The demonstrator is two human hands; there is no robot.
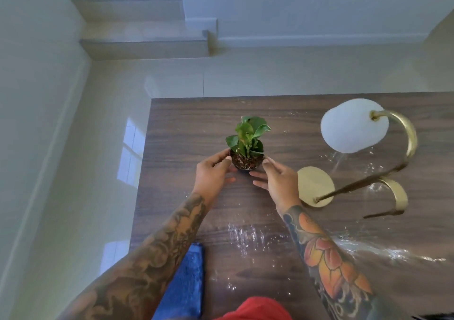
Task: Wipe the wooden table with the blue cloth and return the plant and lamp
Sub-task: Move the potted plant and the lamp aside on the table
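Both hands cup the plant (247,145) from either side: left hand (213,174) and right hand (278,183) curl thumb and fingers round the small pot, equally near. It stands upright near the middle of the table (186,128), stem pointing up, just ahead of the fingers, so letting go looks like the next move. The lamp (355,126) stands just right of it. The wood shows wet streaks (not yet dry), the cloth (188,285) lies at the near left edge, and pale floor tiles and steps lie beyond.
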